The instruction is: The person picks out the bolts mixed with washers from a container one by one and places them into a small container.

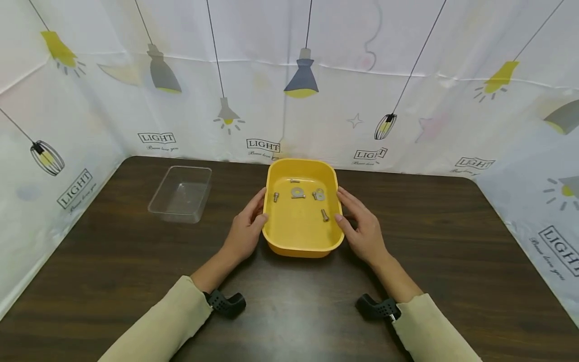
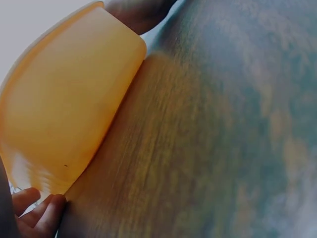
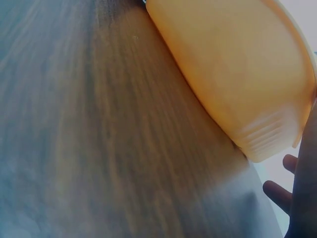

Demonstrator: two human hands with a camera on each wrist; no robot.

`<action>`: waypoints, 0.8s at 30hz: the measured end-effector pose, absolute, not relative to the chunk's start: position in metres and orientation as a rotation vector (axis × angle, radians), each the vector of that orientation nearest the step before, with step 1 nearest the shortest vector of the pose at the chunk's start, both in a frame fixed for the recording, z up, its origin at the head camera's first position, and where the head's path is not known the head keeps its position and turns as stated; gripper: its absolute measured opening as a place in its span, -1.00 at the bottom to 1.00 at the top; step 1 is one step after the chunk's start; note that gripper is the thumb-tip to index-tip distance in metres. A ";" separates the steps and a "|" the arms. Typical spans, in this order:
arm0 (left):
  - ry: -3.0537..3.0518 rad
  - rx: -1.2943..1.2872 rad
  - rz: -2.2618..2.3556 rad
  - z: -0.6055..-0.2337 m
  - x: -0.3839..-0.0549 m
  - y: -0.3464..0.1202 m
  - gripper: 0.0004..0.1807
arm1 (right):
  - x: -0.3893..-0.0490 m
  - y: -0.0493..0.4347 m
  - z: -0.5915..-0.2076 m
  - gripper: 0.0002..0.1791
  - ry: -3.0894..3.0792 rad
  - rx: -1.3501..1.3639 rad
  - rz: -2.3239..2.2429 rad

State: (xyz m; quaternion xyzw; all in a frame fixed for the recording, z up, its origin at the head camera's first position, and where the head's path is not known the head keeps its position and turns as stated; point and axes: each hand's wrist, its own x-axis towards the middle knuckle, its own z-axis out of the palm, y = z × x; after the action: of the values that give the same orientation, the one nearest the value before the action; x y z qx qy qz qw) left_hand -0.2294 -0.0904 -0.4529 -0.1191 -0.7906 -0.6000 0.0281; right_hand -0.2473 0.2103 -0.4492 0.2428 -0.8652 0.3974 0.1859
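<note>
A yellow plastic bin (image 1: 296,234) with rounded corners rests on the dark wooden table. Inside it, toward the far half, lie several small metal screws (image 1: 324,215) and flat washers (image 1: 297,191). My left hand (image 1: 246,229) lies along the bin's left side, thumb at the rim and fingers stretched along the outer wall. On the opposite side my right hand (image 1: 362,229) touches the rim with its thumb and index finger. In the right wrist view, two of its fingertips (image 3: 277,193) stand apart from the wall. Left fingertips (image 2: 52,210) reach the bin's lower edge in the left wrist view.
A clear plastic box (image 1: 181,193) stands at the table's back left. The brown wood-grain table (image 1: 452,251) runs back to a white curtain (image 1: 334,115) printed with lamps, which also encloses both sides. Each wrist wears a black strap device (image 1: 226,303).
</note>
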 end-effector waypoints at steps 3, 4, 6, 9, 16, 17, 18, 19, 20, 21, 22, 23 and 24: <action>-2.450 -0.359 -1.846 -0.454 -0.229 -0.092 -0.34 | -0.247 0.209 -0.451 -0.45 -2.429 0.693 1.113; -2.454 -0.354 -1.847 -0.454 -0.229 -0.092 -0.34 | -0.247 0.209 -0.451 -0.45 -2.429 0.692 1.120; -2.454 -0.349 -1.854 -0.454 -0.228 -0.093 -0.34 | -0.248 0.208 -0.451 -0.45 -2.436 0.682 1.135; -2.456 -0.348 -1.854 -0.453 -0.228 -0.093 -0.34 | -0.248 0.208 -0.451 -0.45 -2.454 0.649 1.194; -2.452 -0.365 -1.836 -0.450 -0.229 -0.092 -0.34 | -0.250 0.208 -0.448 -0.45 -2.519 0.535 1.337; -2.452 -0.367 -1.835 -0.450 -0.229 -0.092 -0.34 | -0.250 0.208 -0.448 -0.45 -2.527 0.525 1.349; -2.453 -0.369 -1.835 -0.449 -0.229 -0.092 -0.34 | -0.250 0.208 -0.448 -0.45 -2.533 0.519 1.361; -2.454 -0.370 -1.835 -0.449 -0.230 -0.092 -0.34 | -0.250 0.208 -0.448 -0.45 -2.537 0.514 1.378; -2.456 -0.372 -1.836 -0.449 -0.230 -0.092 -0.34 | -0.250 0.209 -0.448 -0.45 -2.541 0.506 1.392; -2.456 -0.374 -1.839 -0.449 -0.230 -0.092 -0.34 | -0.249 0.209 -0.447 -0.45 -2.544 0.502 1.406; -2.457 -0.377 -1.841 -0.449 -0.230 -0.092 -0.34 | -0.249 0.209 -0.447 -0.45 -2.547 0.498 1.413; -2.458 -0.378 -1.840 -0.449 -0.230 -0.092 -0.34 | -0.249 0.209 -0.447 -0.45 -2.548 0.496 1.417; -2.458 -0.380 -1.841 -0.449 -0.230 -0.092 -0.33 | -0.249 0.209 -0.447 -0.45 -2.549 0.495 1.421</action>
State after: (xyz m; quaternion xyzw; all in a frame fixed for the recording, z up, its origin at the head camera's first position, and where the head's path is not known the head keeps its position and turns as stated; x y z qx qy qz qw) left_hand -0.2302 -0.0920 -0.4493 -0.1226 -0.7941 -0.5948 0.0238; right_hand -0.2492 0.2090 -0.4473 0.1664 -0.8576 0.4780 0.0908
